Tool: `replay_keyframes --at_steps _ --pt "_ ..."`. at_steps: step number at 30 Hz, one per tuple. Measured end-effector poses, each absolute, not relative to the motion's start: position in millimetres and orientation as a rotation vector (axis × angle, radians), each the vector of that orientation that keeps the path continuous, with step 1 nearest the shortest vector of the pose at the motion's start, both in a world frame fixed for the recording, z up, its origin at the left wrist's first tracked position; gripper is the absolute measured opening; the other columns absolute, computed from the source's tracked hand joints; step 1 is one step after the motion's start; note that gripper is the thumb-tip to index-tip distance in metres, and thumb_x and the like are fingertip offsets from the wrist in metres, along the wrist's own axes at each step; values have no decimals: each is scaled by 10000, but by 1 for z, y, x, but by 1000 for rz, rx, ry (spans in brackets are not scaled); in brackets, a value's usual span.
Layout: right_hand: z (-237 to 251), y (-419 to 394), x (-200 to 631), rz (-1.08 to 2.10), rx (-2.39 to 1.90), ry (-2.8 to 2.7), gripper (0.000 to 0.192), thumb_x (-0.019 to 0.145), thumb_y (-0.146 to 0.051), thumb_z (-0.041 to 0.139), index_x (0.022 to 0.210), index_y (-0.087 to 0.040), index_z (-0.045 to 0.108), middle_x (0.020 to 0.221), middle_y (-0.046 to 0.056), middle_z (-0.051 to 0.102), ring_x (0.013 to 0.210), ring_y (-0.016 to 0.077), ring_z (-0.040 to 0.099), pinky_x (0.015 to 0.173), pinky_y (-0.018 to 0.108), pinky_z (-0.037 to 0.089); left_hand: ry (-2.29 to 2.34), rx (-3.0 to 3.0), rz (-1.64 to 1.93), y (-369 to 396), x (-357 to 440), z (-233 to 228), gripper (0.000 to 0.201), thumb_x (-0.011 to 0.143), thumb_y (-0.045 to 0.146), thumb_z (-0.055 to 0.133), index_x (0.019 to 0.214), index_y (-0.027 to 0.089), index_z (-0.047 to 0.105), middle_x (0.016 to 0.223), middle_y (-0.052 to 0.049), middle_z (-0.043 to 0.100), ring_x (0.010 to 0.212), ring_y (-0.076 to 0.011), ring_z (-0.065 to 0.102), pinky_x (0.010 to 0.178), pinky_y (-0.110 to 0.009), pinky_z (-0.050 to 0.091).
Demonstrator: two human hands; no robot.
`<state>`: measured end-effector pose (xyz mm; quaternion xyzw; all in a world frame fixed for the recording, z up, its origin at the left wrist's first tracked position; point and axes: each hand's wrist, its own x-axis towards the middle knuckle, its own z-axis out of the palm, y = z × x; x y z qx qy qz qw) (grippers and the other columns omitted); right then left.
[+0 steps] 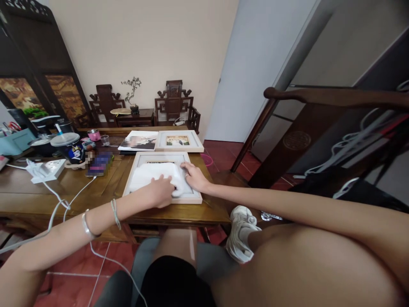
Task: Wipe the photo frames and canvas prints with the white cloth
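Note:
A pale wooden picture frame (127, 186) lies flat near the table's front edge. Over much of its inside spreads a soft white sheet (143, 174), bunched at the right; I cannot tell whether it is cloth or thin foam. A strip of a picture with a dark border shows above the sheet. My left hand (162, 191) is on the sheet, fingers bent and pressed into its bunched part. At the frame's inner right side, my right hand (194, 177) rests with its fingers stretched out, touching the sheet's edge.
Behind lie a second framed picture (195, 143) and a photo print (132, 140). Leftward on the table (105, 187) are a phone (99, 164), a lidded cup (73, 149), a power strip (47, 170) and trailing cables. A wooden chair (306, 132) stands at right.

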<state>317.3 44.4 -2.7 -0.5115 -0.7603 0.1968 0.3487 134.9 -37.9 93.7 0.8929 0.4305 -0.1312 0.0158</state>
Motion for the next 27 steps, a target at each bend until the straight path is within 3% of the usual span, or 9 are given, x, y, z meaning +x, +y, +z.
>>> replay_keyframes --at_steps 3,6,9,15,20,23,27 --pt "-6 46 319 522 -1263 -1930 567 700 23 441 1203 -166 621 1364 123 598 1378 244 463 1206 474 278 1341 2760 -502 -44 137 97 397 880 93 412 1207 98 637 1544 -232 382 1418 -446 361 1036 -621 443" --pt "-9 46 319 520 -1227 -1884 639 706 1 453 1309 -184 560 1422 109 563 1400 257 437 1216 490 255 1420 2751 -417 -23 143 88 445 874 89 430 1294 101 575 1623 -210 223 1485 -431 220 1120 -630 340" --pt "-10 46 319 505 -1217 -1865 696 713 -18 447 1386 -190 498 1468 96 523 1413 260 418 1215 489 260 1501 2776 -263 11 150 74 444 888 95 431 1315 108 552 1643 -199 158 1509 -407 144 1159 -629 270" --pt "-1 46 319 478 -1258 -1904 686 691 -7 429 1336 -190 572 1310 88 649 1251 273 566 1159 477 354 1533 2850 -180 44 162 62 388 911 104 415 1254 128 593 1635 -174 215 1512 -390 156 1162 -666 229" --pt "4 41 316 522 -1247 -1905 682 653 11 430 1255 -201 668 1346 55 640 1316 271 522 1190 456 318 1418 2842 -343 29 160 69 402 902 87 406 1245 136 610 1635 -167 221 1491 -422 204 1104 -717 289" --pt "1 39 317 579 -1222 -1850 653 708 -16 441 1287 -223 660 1403 35 603 1392 238 450 1215 452 275 1364 2835 -371 13 156 74 418 877 77 428 1245 139 615 1637 -170 209 1494 -429 190 1092 -720 303" --pt "-1 40 319 676 -1320 -1653 533 830 -117 432 1308 -223 644 1380 47 623 1329 223 525 1181 448 329 1285 2849 -419 -17 150 83 388 864 92 442 1191 148 645 1629 -164 237 1494 -415 205 1096 -687 327"
